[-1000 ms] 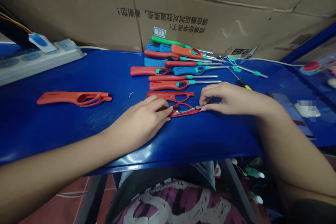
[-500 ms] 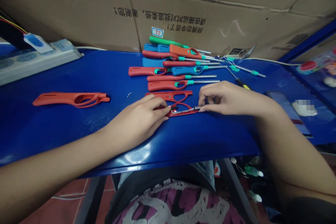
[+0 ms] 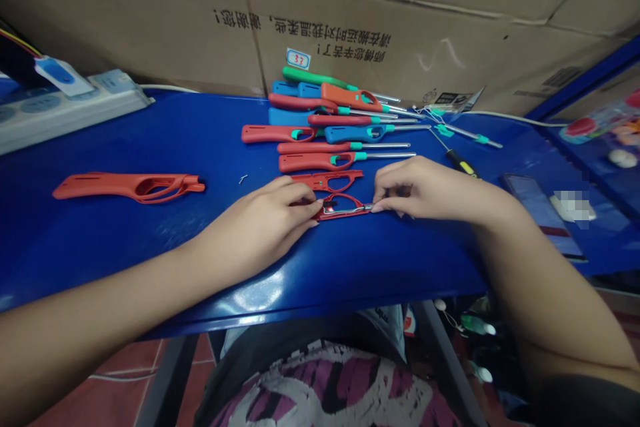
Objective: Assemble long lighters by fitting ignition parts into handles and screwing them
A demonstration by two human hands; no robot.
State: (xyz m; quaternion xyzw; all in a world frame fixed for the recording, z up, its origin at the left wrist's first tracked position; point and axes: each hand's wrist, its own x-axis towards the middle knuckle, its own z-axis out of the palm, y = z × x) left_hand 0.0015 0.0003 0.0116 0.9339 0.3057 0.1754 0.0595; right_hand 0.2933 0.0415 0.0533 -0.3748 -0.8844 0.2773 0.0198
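Observation:
An open red lighter shell (image 3: 345, 213) lies on the blue table, with a thin wire and small dark parts inside its loop. My left hand (image 3: 280, 217) grips the shell's left end, which its fingers mostly cover. At the right end, my right hand (image 3: 400, 190) pinches a small metal piece (image 3: 368, 207) between thumb and finger. Just behind lies another red shell half (image 3: 333, 181), partly behind my left hand. Off to the left rests a red lighter body (image 3: 125, 187) without a metal tube, and tiny screws (image 3: 243, 179) sit between it and my left hand.
Several red, blue, green and orange lighters (image 3: 320, 157) are piled behind my hands. A screwdriver (image 3: 461, 163) and a phone (image 3: 543, 213) lie to the right, beside a white object (image 3: 573, 205). A power strip (image 3: 65, 107) is at the left; a cardboard box (image 3: 320, 0) stands behind.
The small metal piece in my right hand has come down closer in line with the shell's right end. My left hand keeps its hold; the whole view has shifted slightly.

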